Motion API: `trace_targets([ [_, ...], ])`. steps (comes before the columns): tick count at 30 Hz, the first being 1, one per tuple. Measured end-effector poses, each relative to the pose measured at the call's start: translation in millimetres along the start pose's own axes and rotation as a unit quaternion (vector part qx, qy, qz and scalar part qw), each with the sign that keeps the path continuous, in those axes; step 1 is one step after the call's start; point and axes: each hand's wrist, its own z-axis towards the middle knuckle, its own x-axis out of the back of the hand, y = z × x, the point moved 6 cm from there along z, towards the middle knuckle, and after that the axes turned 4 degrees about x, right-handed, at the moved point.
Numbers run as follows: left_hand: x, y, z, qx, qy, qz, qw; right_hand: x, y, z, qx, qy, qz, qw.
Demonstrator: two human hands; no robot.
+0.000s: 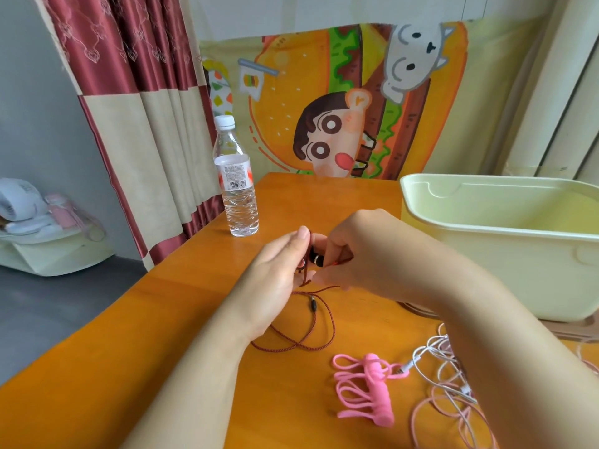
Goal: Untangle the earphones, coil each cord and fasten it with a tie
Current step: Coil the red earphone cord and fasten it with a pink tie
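Both hands meet just above the middle of the frame, over the orange table (155,319). The right hand (356,254) is curled, its fingertips pinching the red earphone cord (325,322) close to a black earbud (316,257) that sits in the gap between the two hands. The left hand (278,267) stands edge-on with its thumb up and fingers nearly straight; the cord runs down along its inner side, but whether it actually grips the cord I cannot tell.

From the hands the red cord drops to the table and lies in a loose loop just below them, towards the centre of the frame, with its jack plug (313,304) lying inside that loop, just under the left hand's fingers.

Lower right of centre lies a pink cord (353,390) — already coiled and bound across the middle. Just right of it, partly under the right forearm, is a tangle of white and pink cords (444,387).

A water bottle (236,189) stands at the table's far left edge, above the hands, and a pale yellow tub (486,254) fills the right side.
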Motion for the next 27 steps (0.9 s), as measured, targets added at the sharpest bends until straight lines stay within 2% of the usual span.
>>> trace_targets([
  [4,0,-1,-1,0.015,-0.012,0.018,1.000,0,2,0,0.002,0.001,0.017,1.000],
  [8,4,-6,-2,0.049,0.008,0.032,0.998,5,4,1,0.015,0.023,0.075,0.997],
  [14,-4,0,-6,0.051,-0.008,-0.016,0.999,8,9,4,0.011,0.065,0.154,0.986],
  [17,-8,9,-8,0.040,-0.019,-0.074,0.996,6,13,6,0.009,0.073,0.216,0.974],
  [21,-10,14,-11,0.045,-0.064,-0.207,0.975,13,28,8,-0.013,0.175,0.238,0.955],
  [24,-9,22,-10,0.030,-0.128,-0.353,0.927,2,25,12,-0.005,0.132,0.216,0.967],
  [26,-3,22,-6,0.019,-0.128,-0.418,0.899,-11,19,14,-0.003,0.079,0.204,0.976],
  [27,1,20,-4,0.019,-0.116,-0.428,0.896,-15,18,15,-0.006,0.065,0.197,0.978],
])
